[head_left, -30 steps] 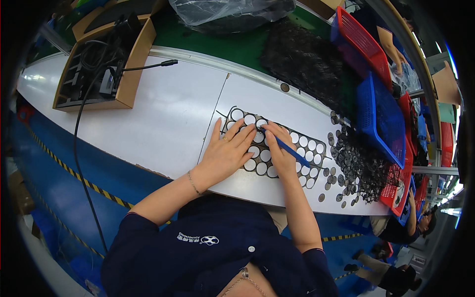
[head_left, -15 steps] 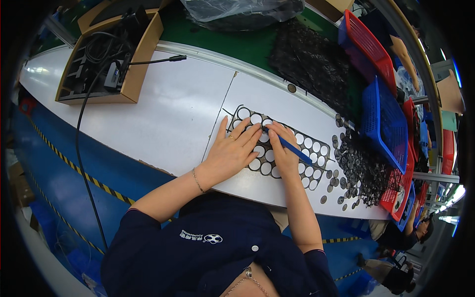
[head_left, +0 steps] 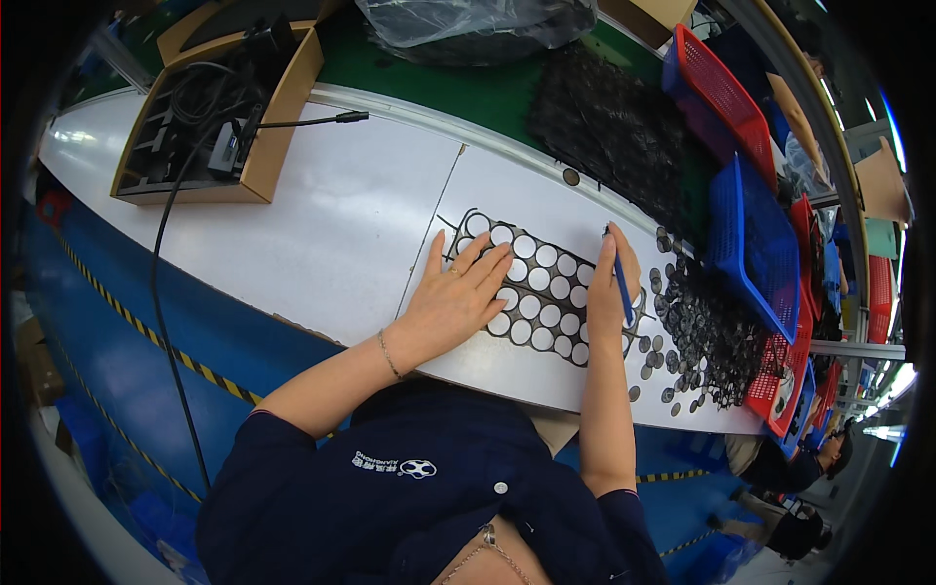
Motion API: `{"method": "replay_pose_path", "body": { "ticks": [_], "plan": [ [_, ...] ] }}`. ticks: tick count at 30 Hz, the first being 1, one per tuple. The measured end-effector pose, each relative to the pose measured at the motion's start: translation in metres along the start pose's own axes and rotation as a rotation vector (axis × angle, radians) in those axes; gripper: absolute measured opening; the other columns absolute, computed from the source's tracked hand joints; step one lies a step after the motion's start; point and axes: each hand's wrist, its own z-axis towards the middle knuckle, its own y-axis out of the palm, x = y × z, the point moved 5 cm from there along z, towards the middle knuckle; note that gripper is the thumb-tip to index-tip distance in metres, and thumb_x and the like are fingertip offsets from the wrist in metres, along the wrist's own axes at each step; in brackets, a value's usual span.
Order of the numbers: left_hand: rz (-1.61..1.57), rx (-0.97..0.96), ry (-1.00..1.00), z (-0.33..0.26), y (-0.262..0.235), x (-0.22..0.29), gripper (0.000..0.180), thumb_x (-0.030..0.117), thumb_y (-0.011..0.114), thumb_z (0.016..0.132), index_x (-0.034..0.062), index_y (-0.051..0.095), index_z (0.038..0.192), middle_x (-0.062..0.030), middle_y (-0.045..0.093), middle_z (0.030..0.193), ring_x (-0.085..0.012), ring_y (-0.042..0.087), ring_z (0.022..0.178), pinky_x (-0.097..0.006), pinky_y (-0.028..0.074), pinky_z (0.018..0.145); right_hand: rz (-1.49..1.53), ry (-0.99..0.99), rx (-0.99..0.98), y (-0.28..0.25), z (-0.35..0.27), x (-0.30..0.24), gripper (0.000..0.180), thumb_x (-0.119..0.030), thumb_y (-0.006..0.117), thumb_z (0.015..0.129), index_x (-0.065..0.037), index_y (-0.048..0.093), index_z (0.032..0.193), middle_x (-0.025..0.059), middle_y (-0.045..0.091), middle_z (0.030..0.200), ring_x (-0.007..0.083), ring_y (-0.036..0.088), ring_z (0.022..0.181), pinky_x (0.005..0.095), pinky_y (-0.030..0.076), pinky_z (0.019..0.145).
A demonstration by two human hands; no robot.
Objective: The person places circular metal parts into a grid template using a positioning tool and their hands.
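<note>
A black frame [head_left: 533, 292] filled with rows of round white discs [head_left: 544, 255] lies on the white table. My left hand [head_left: 453, 300] rests flat over its left end, fingers stretched out and slightly spread. Over the frame's right end, my right hand [head_left: 612, 283] pinches a slim blue pen-like tool [head_left: 623, 291]. The tool's dark tip points up past the fingertips, away from the discs. Part of the frame is hidden under both hands.
Dark round pieces [head_left: 697, 322] are heaped to the right, some scattered near the frame. Beyond them stand a blue basket [head_left: 756, 244] and red baskets [head_left: 726, 93]. An open cardboard box [head_left: 283, 122] with cables sits far left. Black netting [head_left: 609, 117] lies behind.
My right hand has moved right with the blue tool, from beside the left hand to the frame's right end, uncovering discs in the middle. My left hand has stayed in place.
</note>
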Motion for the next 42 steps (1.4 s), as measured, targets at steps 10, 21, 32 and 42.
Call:
{"method": "replay_pose_path", "body": {
  "ticks": [10, 21, 32, 42],
  "plan": [
    [-0.025, -0.019, 0.035, -0.022, -0.005, -0.001, 0.046, 0.028, 0.069, 0.087, 0.0113, 0.062, 0.129, -0.0050, 0.054, 0.142, -0.0244, 0.040, 0.140, -0.063, 0.021, 0.114, 0.267, -0.012, -0.425, 0.024, -0.065, -0.042, 0.024, -0.022, 0.058, 0.099, -0.006, 0.072, 0.110, 0.0137, 0.070, 0.116, 0.0295, 0.059, 0.120, 0.0462, 0.034, 0.110],
    [-0.037, 0.005, 0.037, -0.024, -0.005, -0.001, 0.045, 0.027, 0.070, 0.086, 0.0119, 0.064, 0.128, -0.0054, 0.054, 0.141, -0.0246, 0.041, 0.140, -0.064, 0.021, 0.113, 0.170, -0.096, -0.425, 0.030, -0.069, -0.043, 0.023, -0.021, 0.063, 0.095, -0.007, 0.071, 0.110, 0.0114, 0.070, 0.115, 0.0278, 0.060, 0.119, 0.0455, 0.034, 0.108],
    [-0.017, -0.026, 0.023, -0.024, -0.006, 0.000, 0.044, 0.028, 0.068, 0.088, 0.0122, 0.063, 0.130, -0.0039, 0.055, 0.141, -0.0240, 0.040, 0.140, -0.065, 0.019, 0.114, -0.168, -0.269, -0.023, -0.009, -0.043, -0.025, 0.023, -0.010, 0.060, 0.096, -0.001, 0.066, 0.116, 0.0157, 0.068, 0.114, 0.0307, 0.061, 0.117, 0.0486, 0.036, 0.107],
    [-0.058, -0.042, 0.105, -0.044, -0.013, 0.003, 0.038, 0.025, 0.070, 0.088, 0.0182, 0.065, 0.125, 0.0000, 0.057, 0.137, -0.0243, 0.044, 0.137, -0.066, 0.023, 0.114, 0.279, -0.001, -0.440, 0.012, -0.093, -0.051, 0.020, -0.018, 0.061, 0.098, -0.007, 0.071, 0.109, 0.0092, 0.072, 0.111, 0.0248, 0.062, 0.117, 0.0451, 0.031, 0.111]
  ]
}}
